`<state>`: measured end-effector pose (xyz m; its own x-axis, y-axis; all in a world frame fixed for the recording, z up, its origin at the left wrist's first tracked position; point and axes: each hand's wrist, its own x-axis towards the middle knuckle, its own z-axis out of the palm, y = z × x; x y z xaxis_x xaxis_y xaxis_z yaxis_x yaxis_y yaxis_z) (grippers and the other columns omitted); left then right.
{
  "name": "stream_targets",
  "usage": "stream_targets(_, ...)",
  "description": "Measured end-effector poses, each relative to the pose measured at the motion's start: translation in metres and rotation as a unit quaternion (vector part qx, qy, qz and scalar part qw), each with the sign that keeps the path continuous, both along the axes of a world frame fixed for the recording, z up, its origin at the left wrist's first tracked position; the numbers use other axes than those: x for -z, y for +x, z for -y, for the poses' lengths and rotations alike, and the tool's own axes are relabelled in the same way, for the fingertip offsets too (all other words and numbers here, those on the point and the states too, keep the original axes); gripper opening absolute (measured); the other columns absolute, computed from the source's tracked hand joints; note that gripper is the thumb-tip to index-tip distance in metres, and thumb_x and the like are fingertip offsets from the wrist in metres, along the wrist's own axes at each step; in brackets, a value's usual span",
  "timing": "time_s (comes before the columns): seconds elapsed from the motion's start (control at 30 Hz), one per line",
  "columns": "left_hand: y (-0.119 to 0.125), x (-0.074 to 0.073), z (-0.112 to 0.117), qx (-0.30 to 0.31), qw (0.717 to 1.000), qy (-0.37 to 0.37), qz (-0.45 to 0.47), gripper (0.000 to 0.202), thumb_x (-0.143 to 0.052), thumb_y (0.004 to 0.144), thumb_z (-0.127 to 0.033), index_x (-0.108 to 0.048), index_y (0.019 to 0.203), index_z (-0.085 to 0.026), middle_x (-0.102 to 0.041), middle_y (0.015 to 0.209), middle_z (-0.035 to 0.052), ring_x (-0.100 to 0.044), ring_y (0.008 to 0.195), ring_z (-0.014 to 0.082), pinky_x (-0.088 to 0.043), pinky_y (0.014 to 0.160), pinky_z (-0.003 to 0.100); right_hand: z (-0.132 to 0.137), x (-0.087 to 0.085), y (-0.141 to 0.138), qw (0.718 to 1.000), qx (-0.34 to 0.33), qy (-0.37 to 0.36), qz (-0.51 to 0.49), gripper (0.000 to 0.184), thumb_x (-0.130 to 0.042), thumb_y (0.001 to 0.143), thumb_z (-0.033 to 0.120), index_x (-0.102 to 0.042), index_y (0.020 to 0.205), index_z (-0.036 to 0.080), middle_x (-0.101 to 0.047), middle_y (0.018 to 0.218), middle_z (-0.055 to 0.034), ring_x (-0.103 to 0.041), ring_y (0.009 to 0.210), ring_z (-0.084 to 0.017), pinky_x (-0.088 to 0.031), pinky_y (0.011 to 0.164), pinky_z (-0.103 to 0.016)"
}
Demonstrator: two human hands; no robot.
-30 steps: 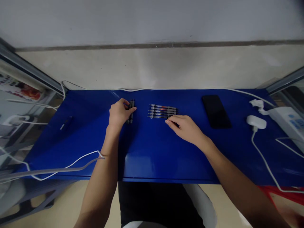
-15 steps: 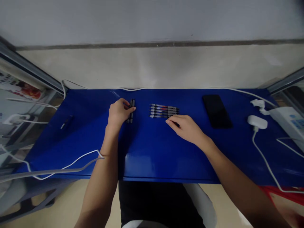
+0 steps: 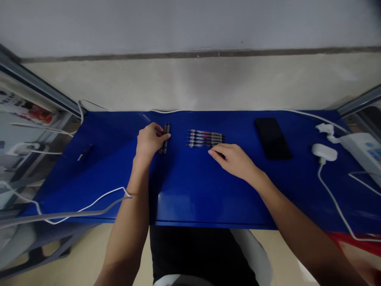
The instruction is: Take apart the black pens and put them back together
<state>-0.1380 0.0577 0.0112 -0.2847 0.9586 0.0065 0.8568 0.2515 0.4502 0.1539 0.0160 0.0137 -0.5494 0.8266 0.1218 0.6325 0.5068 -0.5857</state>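
Two dark pens (image 3: 164, 139) lie side by side on the glossy blue tabletop (image 3: 193, 190), pointing away from me, and my left hand (image 3: 148, 142) is on them. Its fingers are curled narrow over the far half of the pair and the thumb tip touches the right-hand pen. I cannot tell whether I am truly pinching them or only pressing them down against the table.

Just to the right of that pair, a little apart, a row of slim pens with clear barrels and grey grips (image 3: 206, 138) lies crosswise, each one stacked close behind the next. One of them shows red in its barrel.

My right hand (image 3: 235, 161) rests at the near edge of that row, palm down, fingers loosely extended, the index fingertip touching the nearest pen. A short dark shaft shows under my fingers, but I cannot tell if they are closed on it.

Further right, well apart from the pens, a black smartphone (image 3: 272, 139) lies flat with its screen dark. Beyond it sits a rounded white charger plug (image 3: 324, 152), its white cable (image 3: 335, 202) trailing toward the near edge. A white power strip (image 3: 361, 147) is at the far right edge.

On the left side a small dark clip-like item (image 3: 85, 152) lies alone, and a loose white cord (image 3: 89, 206) crosses the near left corner.
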Motion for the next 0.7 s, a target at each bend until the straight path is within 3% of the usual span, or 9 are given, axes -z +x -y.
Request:
stream_targets(0.27, 0.001, -0.001, 0.000, -0.003, 1.000, -0.003, 0.001, 0.028, -0.077, 0.073, -0.042, -0.065, 0.089, -0.021, -0.070, 0.083, 0.0055, -0.067, 0.081, 0.0257, -0.049, 0.073, 0.036, -0.005, 0.006, 0.005, 0.998, 0.019, 0.059, 0.009, 0.028, -0.045, 0.101, 0.030, -0.071, 0.096, 0.022, -0.070, 0.092, -0.0057, -0.063, 0.087, -0.022, -0.050, 0.078, -0.037)
stream_targets(0.4, 0.001, -0.002, 0.000, -0.002, 1.000, -0.001, -0.001, 0.030, -0.077, 0.073, -0.042, -0.065, 0.091, -0.022, -0.071, 0.084, 0.0054, -0.067, 0.083, 0.0261, -0.049, 0.073, 0.036, -0.009, 0.006, 0.009, 0.993, 0.054, 0.101, 0.019, 0.025, -0.049, 0.100, 0.034, -0.070, 0.110, 0.024, -0.066, 0.105, -0.0090, -0.058, 0.099, -0.026, -0.051, 0.083, -0.041)
stream_targets(0.53, 0.000, 0.000, 0.001, -0.001, 1.000, 0.004, -0.004, 0.032, -0.077, 0.073, -0.044, -0.063, 0.093, -0.023, -0.071, 0.083, 0.0045, -0.067, 0.082, 0.0259, -0.049, 0.072, 0.035, -0.014, 0.009, 0.016, 0.988, 0.068, 0.129, 0.055, 0.038, -0.055, 0.096, 0.039, -0.060, 0.132, 0.027, -0.058, 0.130, -0.0115, -0.048, 0.123, -0.032, -0.046, 0.096, -0.049)
stream_targets(0.7, -0.003, 0.003, 0.000, 0.003, 1.000, 0.006, -0.009, 0.034, -0.077, 0.072, -0.046, -0.063, 0.093, -0.024, -0.072, 0.084, 0.0041, -0.068, 0.082, 0.0264, -0.048, 0.071, 0.035, -0.022, 0.021, 0.022, 0.991, 0.056, 0.093, 0.080, 0.051, -0.056, 0.096, 0.043, -0.047, 0.145, 0.034, -0.050, 0.148, -0.0062, -0.038, 0.138, -0.033, -0.036, 0.105, -0.055)
